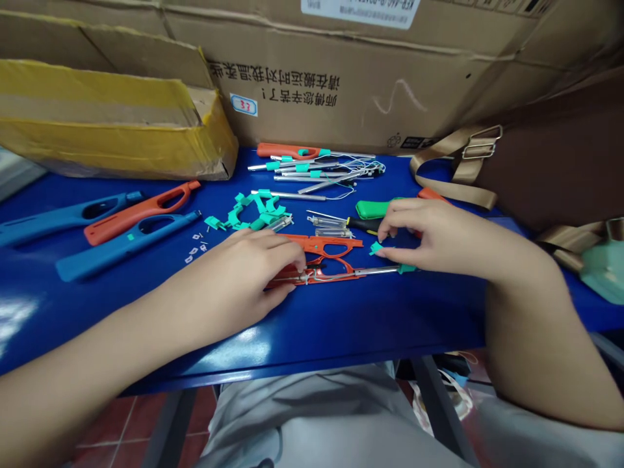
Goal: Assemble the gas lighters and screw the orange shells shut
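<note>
My left hand (260, 263) has its fingers closed around the handle end of an open orange lighter shell (358, 272), which lies on the table with a wire and small parts inside. A metal lighter tube (377, 270) extends from its right end, with a green piece (407, 268) on the tube. Between the thumb and a finger of my right hand (419, 231) is a small green plastic piece (375, 248), held just above that tube. Directly behind the shell lies its orange counterpart half (316, 244), partly covered by my left fingers.
On the blue table (312, 338) sit loose green pieces (238, 214), clear fuel tanks (332, 224), a screwdriver (363, 223) and wired metal tubes (316, 174). Blue shells (112, 250) and an orange shell (141, 214) lie left. Behind stand cardboard boxes (292, 39); a tan strap (453, 185) lies right.
</note>
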{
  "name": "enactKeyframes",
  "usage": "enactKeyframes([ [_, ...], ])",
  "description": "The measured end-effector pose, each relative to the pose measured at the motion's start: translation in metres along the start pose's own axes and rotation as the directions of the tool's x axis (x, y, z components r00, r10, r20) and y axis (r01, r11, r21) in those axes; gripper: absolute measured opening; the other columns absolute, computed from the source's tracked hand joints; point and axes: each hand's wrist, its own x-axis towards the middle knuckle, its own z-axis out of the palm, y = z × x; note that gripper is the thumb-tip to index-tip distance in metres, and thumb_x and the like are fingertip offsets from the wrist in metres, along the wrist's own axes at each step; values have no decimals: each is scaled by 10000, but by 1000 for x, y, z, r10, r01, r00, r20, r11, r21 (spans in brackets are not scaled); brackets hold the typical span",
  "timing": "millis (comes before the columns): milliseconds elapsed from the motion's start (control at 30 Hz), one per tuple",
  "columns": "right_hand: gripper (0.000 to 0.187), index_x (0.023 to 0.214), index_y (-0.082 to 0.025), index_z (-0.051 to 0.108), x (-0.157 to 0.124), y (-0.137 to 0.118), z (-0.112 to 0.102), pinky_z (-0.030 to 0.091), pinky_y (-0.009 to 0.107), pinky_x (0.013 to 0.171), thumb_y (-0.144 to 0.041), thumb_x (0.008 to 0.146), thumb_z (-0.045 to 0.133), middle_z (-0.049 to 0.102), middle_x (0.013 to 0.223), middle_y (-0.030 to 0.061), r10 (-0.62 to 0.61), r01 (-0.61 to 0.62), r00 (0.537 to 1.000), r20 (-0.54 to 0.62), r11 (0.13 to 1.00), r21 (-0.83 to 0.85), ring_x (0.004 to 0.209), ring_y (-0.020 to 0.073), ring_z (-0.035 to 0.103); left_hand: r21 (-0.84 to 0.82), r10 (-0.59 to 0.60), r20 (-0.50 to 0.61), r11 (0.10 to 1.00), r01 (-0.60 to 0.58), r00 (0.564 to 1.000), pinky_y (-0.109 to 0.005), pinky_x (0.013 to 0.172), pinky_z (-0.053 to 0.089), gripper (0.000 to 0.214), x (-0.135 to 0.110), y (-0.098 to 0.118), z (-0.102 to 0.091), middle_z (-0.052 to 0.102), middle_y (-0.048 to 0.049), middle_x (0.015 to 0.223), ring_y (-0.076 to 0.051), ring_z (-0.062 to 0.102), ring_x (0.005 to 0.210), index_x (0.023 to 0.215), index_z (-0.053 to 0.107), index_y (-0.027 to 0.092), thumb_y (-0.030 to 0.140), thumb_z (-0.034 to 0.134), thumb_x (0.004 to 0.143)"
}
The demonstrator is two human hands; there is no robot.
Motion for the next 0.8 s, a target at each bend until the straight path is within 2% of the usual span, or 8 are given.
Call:
enactKeyframes([
  [67, 216, 903, -213, 714, -3, 4, 0, 425, 301, 681, -415, 828, 719, 683, 922, 39, 56, -56, 997, 51, 998, 5, 794, 195, 614, 4, -6, 6, 1000, 6, 1000, -354, 808, 461, 104, 0, 0, -1, 700, -9, 973, -225, 642, 917, 997, 635, 232, 199, 623, 898],
  [133, 218, 836, -221, 710, -4, 6, 2, 375, 285, 612, -437, 814, 725, 671, 817, 16, 91, -92, 990, 109, 996, 3, 704, 173, 583, 1, -11, 8, 1000, 11, 1000, -355, 801, 468, 120, -1, -1, -1, 700, -7, 976, -226, 644, 916, 1005, 635, 238, 203, 621, 891],
  [267, 232, 687, -216, 637, -4, 2, 3, 293, 272, 538, -360, 868, 658, 598, 645, -24, 108, -109, 975, 196, 994, -5, 553, 121, 482, -8, -26, 8, 1000, 26, 1000, -365, 798, 487, 162, -2, -3, -1, 703, -9, 988, -224, 646, 893, 1046, 637, 251, 225, 624, 886],
  [400, 214, 726, -201, 644, -5, -7, -5, 298, 270, 548, -318, 905, 630, 569, 633, -26, 12, -18, 995, 97, 998, 64, 550, 110, 453, -42, -19, -41, 999, 17, 999, -371, 812, 521, 220, -1, 2, -4, 717, -20, 1040, -239, 669, 924, 1089, 662, 249, 299, 677, 875],
  [500, 181, 816, -189, 652, -1, -20, -5, 330, 261, 575, -315, 942, 620, 566, 676, -26, -52, 61, 998, -47, 977, 205, 585, 104, 454, -150, -13, -165, 989, -12, 986, -325, 820, 549, 283, 1, 11, -6, 722, -41, 1083, -216, 686, 944, 1169, 681, 222, 356, 665, 921],
  [567, 128, 868, -185, 643, 3, -31, 2, 352, 244, 594, -270, 957, 610, 573, 726, -24, -72, 98, 993, -93, 942, 319, 634, 101, 476, -205, 3, -248, 977, -55, 969, -275, 805, 555, 318, 3, 15, -4, 724, -45, 1100, -185, 691, 946, 1246, 675, 214, 333, 646, 953],
  [667, 111, 882, -184, 617, 10, -47, 17, 368, 225, 600, -242, 972, 590, 541, 742, -33, -107, 115, 993, -43, 880, 461, 656, 95, 467, -204, 67, -344, 968, -144, 937, -247, 867, 548, 327, 5, 16, 3, 731, -52, 1139, -166, 689, 1014, 1281, 683, 205, 255, 661, 958],
  [800, 174, 904, -185, 598, 15, -54, 32, 361, 224, 566, -311, 1009, 542, 509, 747, -36, -74, 43, 997, 27, 799, 600, 632, 92, 439, -186, 155, -403, 951, -247, 902, -237, 879, 537, 187, 7, 10, 11, 766, -59, 1064, -145, 705, 957, 1115, 753, 157, 202, 679, 949],
])
